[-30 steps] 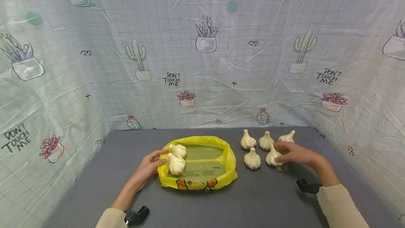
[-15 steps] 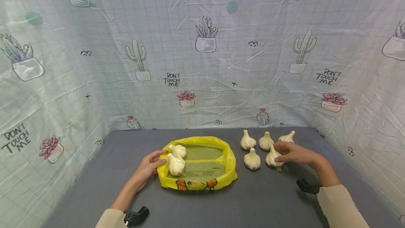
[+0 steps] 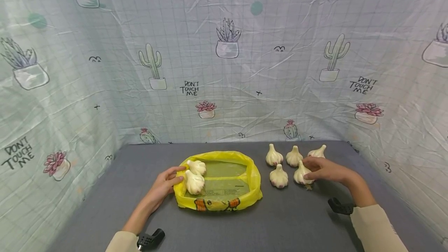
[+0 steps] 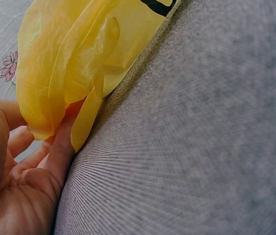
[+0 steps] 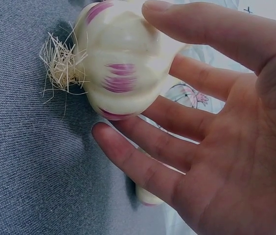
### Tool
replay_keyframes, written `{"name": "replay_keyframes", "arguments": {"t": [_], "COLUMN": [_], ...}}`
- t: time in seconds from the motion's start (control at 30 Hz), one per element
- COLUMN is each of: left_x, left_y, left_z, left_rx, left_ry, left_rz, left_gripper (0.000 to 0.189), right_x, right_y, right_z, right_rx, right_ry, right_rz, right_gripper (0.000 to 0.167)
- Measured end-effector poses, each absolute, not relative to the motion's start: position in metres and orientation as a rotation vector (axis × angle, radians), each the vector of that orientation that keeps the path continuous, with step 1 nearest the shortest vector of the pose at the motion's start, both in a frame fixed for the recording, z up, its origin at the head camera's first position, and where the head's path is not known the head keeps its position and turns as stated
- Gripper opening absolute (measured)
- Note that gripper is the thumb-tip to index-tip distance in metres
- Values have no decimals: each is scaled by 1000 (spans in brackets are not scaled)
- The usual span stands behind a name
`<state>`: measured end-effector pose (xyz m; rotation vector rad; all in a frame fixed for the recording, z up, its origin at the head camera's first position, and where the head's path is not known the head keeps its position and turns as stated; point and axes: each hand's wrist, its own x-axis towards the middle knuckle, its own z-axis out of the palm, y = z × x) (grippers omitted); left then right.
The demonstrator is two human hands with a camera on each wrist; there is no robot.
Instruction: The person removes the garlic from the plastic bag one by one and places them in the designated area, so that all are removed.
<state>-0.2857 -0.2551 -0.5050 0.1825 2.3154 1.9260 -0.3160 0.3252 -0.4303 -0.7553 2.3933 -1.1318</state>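
A yellow plastic bag (image 3: 258, 184) lies with its mouth spread wide, facing up, on the grey table. Two garlic bulbs (image 3: 195, 182) rest inside at its left end. My left hand (image 3: 161, 185) holds the bag's left side; in the left wrist view its fingers (image 4: 59, 155) reach under a fold of the plastic. On the right, my right hand (image 3: 325, 169) grips a garlic bulb (image 3: 301, 174) at the table surface. The right wrist view has the thumb on that bulb (image 5: 121, 63), fingers along its other side, and dry roots at its base.
Several more garlic bulbs (image 3: 279, 176) stand close to the right hand, between it and the bag and behind it. A patterned cloth (image 3: 259, 69) hangs along the back and both sides of the table (image 3: 245, 232).
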Motion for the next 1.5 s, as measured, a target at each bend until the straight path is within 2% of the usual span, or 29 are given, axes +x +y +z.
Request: {"name": "replay_keyframes", "arguments": {"t": [0.23,0.43,0.83,1.17,1.5], "left_x": [-285,-285,-285,-285,-286], "left_y": [-255,-255,-255,-255,-255], "left_z": [-505,-505,-504,-506,-507], "left_rx": [172,186,196,189,186], "left_ry": [2302,2305,2300,2335,2315], "left_rz": [1940,1942,1942,1925,1942], "left_gripper": [52,53,54,52,51], "right_x": [-317,-316,-315,-314,-317], "right_y": [325,326,324,325,325], "right_z": [-431,-430,-429,-432,-434], "right_rx": [-756,-759,-767,-692,-762], "right_ry": [2402,2408,2404,2446,2456], "right_rz": [-1116,-1109,-1117,-1095,-1127], "right_gripper": [42,55,52,76,58]}}
